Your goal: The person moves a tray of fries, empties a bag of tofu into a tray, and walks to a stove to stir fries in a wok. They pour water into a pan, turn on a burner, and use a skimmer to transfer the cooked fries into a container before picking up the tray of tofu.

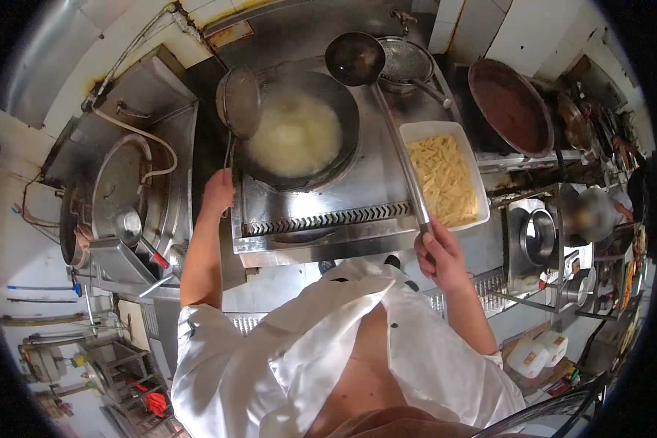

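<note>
A round strainer (pixel 242 102) is raised over the left edge of a black wok (pixel 349 120) of cloudy, pale yellow liquid with steam over it. My left hand (pixel 219 193) is closed round the strainer's handle. My right hand (pixel 442 252) grips the end of a long ladle (pixel 399 128), whose dark bowl hangs above the stove, right of the wok's top edge. Just beyond that hand lies a white tray (pixel 481 186) of pale yellow cut strips (pixel 442 175).
A second strainer (pixel 405 60) rests at the stove's back. Right of it stands a large pot (pixel 511 109) of reddish-brown contents. To the left is a sink area (pixel 175 153) with a hose and a red-handled ladle (pixel 129 228). Another person (pixel 624 212) is at the far right.
</note>
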### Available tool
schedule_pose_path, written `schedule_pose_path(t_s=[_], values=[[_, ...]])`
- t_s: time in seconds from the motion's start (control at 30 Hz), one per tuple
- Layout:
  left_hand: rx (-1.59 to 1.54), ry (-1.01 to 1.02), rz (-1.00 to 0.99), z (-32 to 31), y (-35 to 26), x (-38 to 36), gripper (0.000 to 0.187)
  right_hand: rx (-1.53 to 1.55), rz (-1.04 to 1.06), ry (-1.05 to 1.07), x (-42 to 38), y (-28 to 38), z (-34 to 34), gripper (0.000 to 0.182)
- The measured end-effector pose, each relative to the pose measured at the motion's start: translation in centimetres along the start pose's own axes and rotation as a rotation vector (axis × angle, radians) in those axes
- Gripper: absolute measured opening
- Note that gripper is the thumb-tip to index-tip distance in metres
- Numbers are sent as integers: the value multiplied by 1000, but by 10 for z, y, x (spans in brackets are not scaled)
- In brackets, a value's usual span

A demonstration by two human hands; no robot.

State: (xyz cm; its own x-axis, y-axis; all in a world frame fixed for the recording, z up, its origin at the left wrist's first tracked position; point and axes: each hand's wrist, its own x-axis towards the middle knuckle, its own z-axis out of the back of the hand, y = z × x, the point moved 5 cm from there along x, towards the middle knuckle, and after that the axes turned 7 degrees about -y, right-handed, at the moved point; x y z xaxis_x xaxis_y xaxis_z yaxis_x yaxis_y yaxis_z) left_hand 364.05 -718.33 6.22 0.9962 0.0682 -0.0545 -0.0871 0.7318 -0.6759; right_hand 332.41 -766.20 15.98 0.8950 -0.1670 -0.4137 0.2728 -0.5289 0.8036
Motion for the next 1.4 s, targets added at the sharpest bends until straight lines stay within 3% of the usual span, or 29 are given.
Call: schedule_pose_path(t_s=[0.03, 0.07, 0.13, 0.17, 0.23, 0.27, 0.33, 0.47, 0.53, 0.87, 0.93, 1.07, 1.13, 1.17, 1.23, 1.27, 1.33, 1.37, 1.4], values=[[289, -119, -226, 4, 8, 9, 41, -9, -11, 15, 1, 1, -2, 49], [287, -117, -226, 3, 9, 8, 41, -19, -22, 29, 2, 0, -4, 53], [503, -220, -642, 8, -16, -8, 40, -12, -33, 36, 3, -1, -5, 53], [504, -222, -640, 7, -21, -9, 40, -4, -45, 43, 4, -1, -6, 54], [119, 369, 83, -23, -22, -19, 39, 1, -47, 39, 5, -3, -7, 54], [119, 369, 84, -31, -33, -26, 39, 7, -47, 33, 5, -4, -7, 54], [-312, 492, 386, -57, -45, -43, 33, 20, -39, 42, 4, -5, -8, 54], [-558, 634, 375, -93, -58, -50, 27, 2, -17, 54, -2, -2, -12, 53], [-798, 694, 507, -100, -76, -62, 26, 15, -23, 42, -3, -3, -11, 53], [-1116, 707, 512, -116, -85, -66, 27, 21, -8, 45, -8, -2, -8, 53], [-943, 521, 404, -103, -72, -53, 29, 16, 7, 50, -10, -1, -7, 53], [-644, 348, 241, -56, -64, -37, 34, 5, 19, 50, -11, -3, -4, 53], [-231, 127, 163, -22, -61, -30, 38, 9, 20, 55, -11, -4, -3, 53], [-228, 127, 162, -16, -43, -21, 38, 10, 18, 60, -11, -5, -3, 53], [277, -133, -200, 3, -24, -4, 40, 17, 4, 48, -9, -9, -1, 53], [278, -135, -199, 6, -15, -3, 40, 21, -9, 37, -8, -10, 0, 53], [606, -218, -453, 20, -31, -17, 40, 29, -13, 37, -6, -12, -3, 48], [607, -220, -451, 24, -35, -25, 40, 36, -14, 31, -5, -12, -4, 44], [395, -53, -228, 22, -40, -35, 40, 35, -14, 33, -5, -12, -5, 44]])
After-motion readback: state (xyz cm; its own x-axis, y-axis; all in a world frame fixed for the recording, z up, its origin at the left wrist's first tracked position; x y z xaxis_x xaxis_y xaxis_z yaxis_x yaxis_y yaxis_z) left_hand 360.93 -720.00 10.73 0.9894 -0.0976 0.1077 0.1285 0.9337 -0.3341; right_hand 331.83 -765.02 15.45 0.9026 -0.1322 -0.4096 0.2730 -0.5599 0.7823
